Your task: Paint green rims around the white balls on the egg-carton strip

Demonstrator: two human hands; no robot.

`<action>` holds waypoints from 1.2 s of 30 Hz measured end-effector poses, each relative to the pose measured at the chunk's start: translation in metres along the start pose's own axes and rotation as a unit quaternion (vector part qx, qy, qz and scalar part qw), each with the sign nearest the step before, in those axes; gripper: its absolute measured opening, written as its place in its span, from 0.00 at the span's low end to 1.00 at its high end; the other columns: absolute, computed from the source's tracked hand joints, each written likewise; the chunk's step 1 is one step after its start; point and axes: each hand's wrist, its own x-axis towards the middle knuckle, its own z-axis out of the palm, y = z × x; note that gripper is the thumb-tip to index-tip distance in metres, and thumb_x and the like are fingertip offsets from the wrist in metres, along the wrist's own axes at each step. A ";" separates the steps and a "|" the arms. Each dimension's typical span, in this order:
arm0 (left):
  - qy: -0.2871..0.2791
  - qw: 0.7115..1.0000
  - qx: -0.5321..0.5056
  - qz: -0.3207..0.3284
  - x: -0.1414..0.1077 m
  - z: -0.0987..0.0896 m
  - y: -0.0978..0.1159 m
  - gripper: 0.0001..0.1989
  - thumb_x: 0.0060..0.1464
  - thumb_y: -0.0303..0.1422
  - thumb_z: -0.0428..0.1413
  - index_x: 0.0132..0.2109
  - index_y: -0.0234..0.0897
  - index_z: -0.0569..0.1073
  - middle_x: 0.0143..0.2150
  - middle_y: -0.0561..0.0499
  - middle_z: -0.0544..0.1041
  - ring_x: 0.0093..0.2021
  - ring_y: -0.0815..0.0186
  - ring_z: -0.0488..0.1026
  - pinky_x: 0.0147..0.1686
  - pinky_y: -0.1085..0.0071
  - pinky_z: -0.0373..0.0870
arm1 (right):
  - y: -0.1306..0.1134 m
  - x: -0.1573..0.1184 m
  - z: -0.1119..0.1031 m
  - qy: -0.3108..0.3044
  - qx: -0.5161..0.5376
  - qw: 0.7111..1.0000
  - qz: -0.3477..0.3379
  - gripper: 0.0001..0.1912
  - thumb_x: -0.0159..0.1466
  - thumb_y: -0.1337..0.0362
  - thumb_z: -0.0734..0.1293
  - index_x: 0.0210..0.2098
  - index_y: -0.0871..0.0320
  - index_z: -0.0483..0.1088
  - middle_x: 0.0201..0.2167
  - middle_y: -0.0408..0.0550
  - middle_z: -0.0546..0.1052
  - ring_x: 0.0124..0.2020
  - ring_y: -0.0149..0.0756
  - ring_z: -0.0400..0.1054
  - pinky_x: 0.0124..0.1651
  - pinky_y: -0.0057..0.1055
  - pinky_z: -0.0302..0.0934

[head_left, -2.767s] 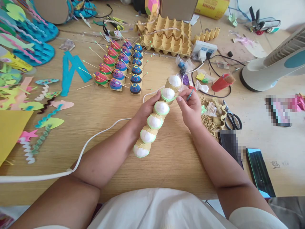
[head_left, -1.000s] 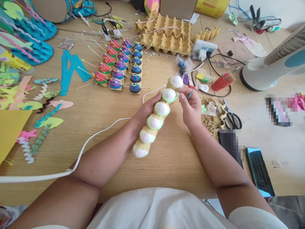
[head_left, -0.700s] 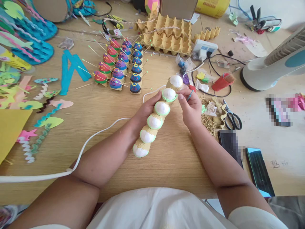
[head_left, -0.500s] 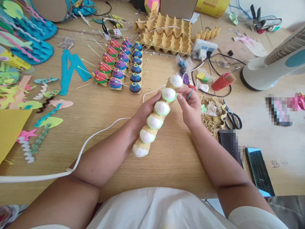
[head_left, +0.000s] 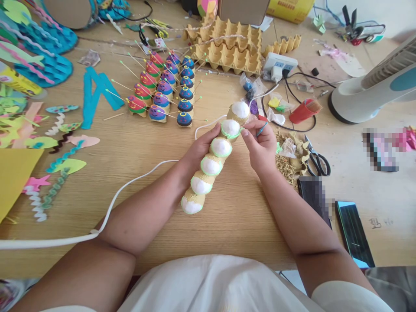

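A strip of egg-carton bumps [head_left: 211, 166] slants across the middle, each bump topped with white; green outlines ring most of them, while the far one shows no green. My left hand [head_left: 203, 145] grips the strip from its left side, fingers partly hidden beneath it. Beside the second bump from the far end, my right hand [head_left: 261, 141] has thumb and forefinger pinched at the edge of the green outline. A thin blue piece [head_left: 261, 128] shows at its fingers; what lies in the pinch is too small to make out.
Painted carton caterpillars [head_left: 159, 99] with pins stand beyond the hands. Behind them lie bare egg cartons [head_left: 227, 47]. Scissors [head_left: 316, 162], a red cup [head_left: 303, 111], phones [head_left: 354, 234] and a white fan [head_left: 367, 82] are at right. Paper cutouts [head_left: 69, 167] lie left; a white cable [head_left: 130, 184] crosses my left arm.
My right hand's fingers and the thin blue piece have shifted slightly to the right. The strip and my left hand look almost unmoved.
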 end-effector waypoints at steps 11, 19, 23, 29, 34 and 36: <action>0.005 1.000 0.014 -0.025 -0.003 0.003 0.003 0.20 0.58 0.55 0.68 0.40 0.45 0.77 0.21 0.56 0.71 0.18 0.69 0.69 0.19 0.73 0.62 | -0.002 0.003 0.000 -0.005 -0.006 1.000 0.005 0.19 0.67 0.40 0.75 0.44 0.47 0.81 0.28 0.39 0.64 0.30 0.30 0.58 0.35 0.31 0.63; 0.009 0.999 0.012 -0.033 -0.007 0.005 0.004 0.22 0.59 0.56 0.67 0.39 0.44 0.75 0.21 0.56 0.71 0.17 0.69 0.69 0.19 0.73 0.61 | 0.000 0.002 0.000 0.006 -0.001 1.000 0.021 0.20 0.66 0.39 0.76 0.47 0.45 0.79 0.28 0.38 0.62 0.30 0.30 0.59 0.37 0.32 0.67; 0.002 0.999 0.011 -0.035 -0.006 0.004 0.004 0.23 0.58 0.57 0.68 0.38 0.43 0.74 0.20 0.57 0.70 0.17 0.70 0.69 0.18 0.74 0.61 | 0.001 0.004 0.000 0.027 0.034 0.999 0.023 0.19 0.69 0.39 0.72 0.44 0.47 0.78 0.27 0.38 0.62 0.28 0.29 0.58 0.36 0.31 0.64; 0.000 1.000 -0.010 0.001 -0.003 0.003 0.004 0.20 0.58 0.55 0.68 0.41 0.45 0.76 0.20 0.57 0.71 0.19 0.67 0.72 0.20 0.72 0.63 | 0.012 0.011 -0.008 0.077 0.033 0.996 0.029 0.29 0.71 0.31 0.63 0.38 0.50 0.75 0.31 0.43 0.70 0.36 0.35 0.70 0.42 0.35 0.69; 0.028 1.000 0.008 0.007 -0.002 0.009 0.004 0.22 0.57 0.58 0.68 0.42 0.46 0.77 0.20 0.57 0.70 0.19 0.68 0.71 0.20 0.72 0.61 | 0.011 0.012 -0.009 0.048 0.050 0.996 0.061 0.31 0.69 0.29 0.63 0.35 0.50 0.70 0.27 0.41 0.66 0.27 0.32 0.64 0.33 0.33 0.65; 0.046 0.999 0.023 0.015 -0.002 0.012 0.004 0.24 0.57 0.60 0.67 0.42 0.46 0.77 0.20 0.57 0.70 0.20 0.67 0.72 0.21 0.72 0.62 | 0.007 0.011 -0.006 0.029 0.063 0.996 0.060 0.30 0.67 0.29 0.67 0.33 0.50 0.68 0.27 0.40 0.68 0.27 0.31 0.64 0.33 0.33 0.66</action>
